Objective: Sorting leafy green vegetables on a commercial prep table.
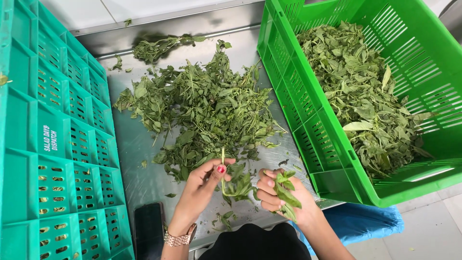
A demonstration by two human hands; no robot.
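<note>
Left hand (206, 179) pinches a leafy green sprig (234, 185) by its thin pale stem between thumb and fingertips; red-painted thumbnail, stem rising just above the thumb, its leaves hanging limp between the two hands. Right hand (276, 190) is curled shut around a small bunch of plucked leaves (287, 192), palm up, leaves sticking out past the fingers. Leaves are mid to dark green, pointed-oval, soft and slightly wilted. Both hands sit over the near edge of the steel surface (137, 159), sprig just below the loose pile of stemmed herbs (207, 106) spread across the middle of it. One big pile, plus one smaller clump of sprigs (159, 47) at the far edge and a few stray leaves scattered about. Two crates: one teal plastic crate (53, 144) standing on its side at left, slotted walls, white print on one panel; one bright green plastic crate (313, 115) at right, tilted and overhanging the surface edge. Green crate holds one heap of picked leaves (361, 91), mostly without long stems. One dark smartphone (148, 225) lies flat, screen off, beside the teal crate, near the left wrist. One rose-gold metal wristwatch (179, 238) on the left wrist. One blue plastic sheet (361, 220) under the green crate's near corner, over a pale tiled floor (433, 226).
</note>
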